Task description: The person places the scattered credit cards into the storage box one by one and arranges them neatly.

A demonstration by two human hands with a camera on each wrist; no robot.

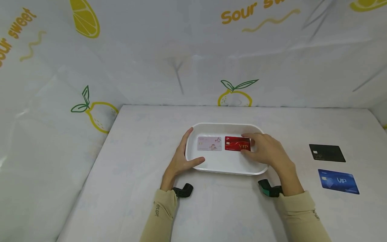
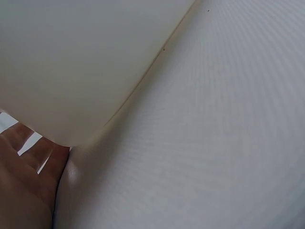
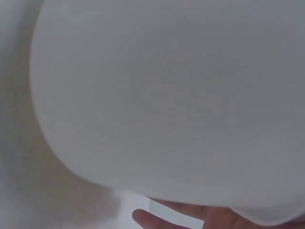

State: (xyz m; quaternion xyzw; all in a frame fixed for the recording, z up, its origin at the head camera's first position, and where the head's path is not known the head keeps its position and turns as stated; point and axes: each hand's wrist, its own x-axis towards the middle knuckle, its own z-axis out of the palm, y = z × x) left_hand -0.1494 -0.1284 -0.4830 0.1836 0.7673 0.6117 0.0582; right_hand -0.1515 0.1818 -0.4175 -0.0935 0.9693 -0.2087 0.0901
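Observation:
A white tray [image 1: 229, 171] lies on the table, and a pink VIP card [image 1: 209, 144] rests inside it on the left. Beside that card is a red VIP card [image 1: 233, 144]. My right hand [image 1: 269, 148] reaches over the tray's right end and pinches the red card between thumb and forefinger at its top and bottom edges. My left hand [image 1: 180, 160] holds the tray's left end, thumb over the front corner of the rim and fingers along the outer side. In the left wrist view, the fingers [image 2: 35, 160] show beside the tray wall. The right wrist view hides both cards.
To the right of the tray, a black VIP card [image 1: 327, 153] lies on the table, with a blue VIP card [image 1: 338, 181] in front of it. A white sheet with lemon prints [image 1: 169, 50] hangs behind the table. Each wrist carries a small black device [image 1: 185, 191].

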